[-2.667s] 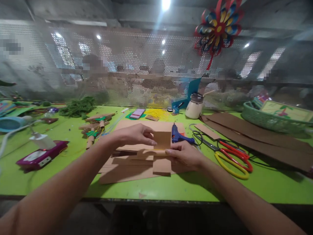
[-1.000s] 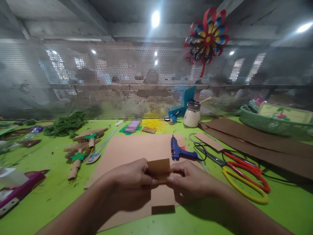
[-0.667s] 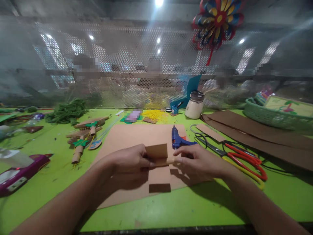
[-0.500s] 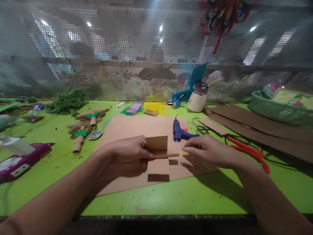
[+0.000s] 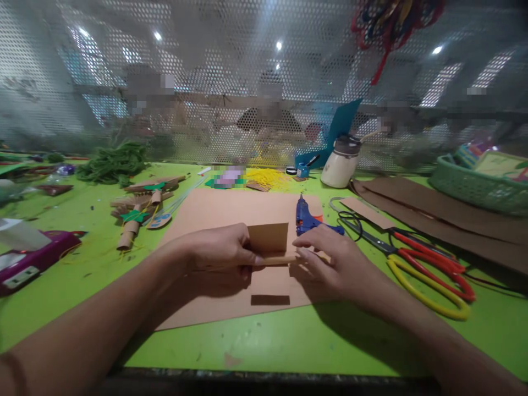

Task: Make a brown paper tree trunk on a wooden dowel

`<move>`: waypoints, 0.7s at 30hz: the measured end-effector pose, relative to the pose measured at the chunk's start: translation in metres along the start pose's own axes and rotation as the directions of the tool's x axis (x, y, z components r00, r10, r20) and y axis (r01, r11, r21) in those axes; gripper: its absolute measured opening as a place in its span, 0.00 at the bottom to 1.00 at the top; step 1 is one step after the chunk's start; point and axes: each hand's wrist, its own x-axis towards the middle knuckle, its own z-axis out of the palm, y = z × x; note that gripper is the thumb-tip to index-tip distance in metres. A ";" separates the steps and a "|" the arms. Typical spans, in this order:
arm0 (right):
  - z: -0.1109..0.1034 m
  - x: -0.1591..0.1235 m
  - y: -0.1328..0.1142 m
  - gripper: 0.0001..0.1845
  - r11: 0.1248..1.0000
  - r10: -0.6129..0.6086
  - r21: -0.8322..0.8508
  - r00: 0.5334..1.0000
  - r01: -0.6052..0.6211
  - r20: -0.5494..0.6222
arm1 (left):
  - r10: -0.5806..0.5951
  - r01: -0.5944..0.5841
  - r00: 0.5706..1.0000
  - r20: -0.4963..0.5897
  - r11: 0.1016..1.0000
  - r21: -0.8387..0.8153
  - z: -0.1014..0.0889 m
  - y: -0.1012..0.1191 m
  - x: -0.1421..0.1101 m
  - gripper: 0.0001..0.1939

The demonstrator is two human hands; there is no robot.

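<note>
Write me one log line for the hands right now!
left hand: grips cardboard strip | right hand: at strip's right end | glue gun: partly behind right hand | scissors: on green table

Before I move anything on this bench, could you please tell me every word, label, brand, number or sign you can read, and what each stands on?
There are none I can read.
Folded cardboard: no text visible.
Glue gun: no lettering legible.
Rounded piece: blue marks, too small and blurred to read.
Pale purple item: pixelated, unreadable.
</note>
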 end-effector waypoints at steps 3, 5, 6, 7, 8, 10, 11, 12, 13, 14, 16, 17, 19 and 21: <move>-0.007 0.005 0.010 0.15 0.976 0.175 0.106 0.973 -0.192 0.148 | -0.015 0.016 1.000 0.018 1.000 -0.025 0.001 0.007 -0.003 0.16; -0.012 0.008 0.013 0.15 0.939 0.215 0.208 0.940 -0.273 0.265 | -0.028 0.029 0.999 0.016 0.999 -0.024 0.001 0.011 -0.005 0.15; -0.014 0.009 0.014 0.15 0.914 0.213 0.265 0.920 -0.306 0.328 | -0.032 0.032 0.999 0.013 0.999 -0.024 0.000 0.012 -0.007 0.14; -0.016 0.009 0.014 0.16 0.880 0.204 0.329 0.897 -0.344 0.392 | -0.033 0.033 0.999 0.012 0.999 -0.023 0.000 0.013 -0.007 0.14; -0.017 0.009 0.013 0.16 0.835 0.198 0.391 0.873 -0.388 0.445 | -0.035 0.035 0.999 0.010 0.999 -0.020 -0.001 0.013 -0.008 0.14; -0.018 0.009 0.012 0.15 0.741 0.206 0.473 0.831 -0.477 0.517 | -0.038 0.038 0.999 0.012 0.999 0.000 -0.003 0.013 -0.009 0.14; -0.018 0.009 0.011 0.15 0.706 0.222 0.489 0.816 -0.512 0.533 | -0.040 0.040 0.999 0.014 0.999 0.016 -0.004 0.012 -0.009 0.14; -0.019 0.008 0.011 0.14 0.686 0.243 0.491 0.805 -0.537 0.542 | -0.042 0.041 0.999 0.017 0.999 0.034 -0.006 0.011 -0.008 0.14; -0.019 0.008 0.011 0.14 0.683 0.260 0.480 0.797 -0.551 0.545 | -0.040 0.039 0.999 0.022 0.998 0.048 -0.007 0.009 -0.008 0.15; -0.019 0.008 0.012 0.13 0.694 0.268 0.463 0.795 -0.551 0.544 | -0.033 0.032 0.999 0.030 0.998 0.054 -0.007 0.008 -0.008 0.16; -0.018 0.008 0.015 0.11 0.736 0.257 0.434 0.808 -0.519 0.530 | -0.020 0.018 0.999 0.050 0.998 0.056 -0.008 0.004 -0.007 0.16; -0.018 0.008 0.017 0.10 0.760 0.249 0.419 0.818 -0.496 0.518 | -0.012 0.009 0.998 0.054 0.999 0.052 -0.009 0.003 -0.006 0.16; -0.017 0.008 0.021 0.09 0.797 0.245 0.391 0.837 -0.461 0.489 | 0.001 -0.004 0.998 0.057 0.999 0.051 -0.008 0.002 -0.006 0.16; -0.016 0.009 0.023 0.08 0.806 0.268 0.374 0.846 -0.459 0.461 | 0.001 -0.005 0.998 0.069 0.998 0.060 -0.008 0.003 -0.006 0.16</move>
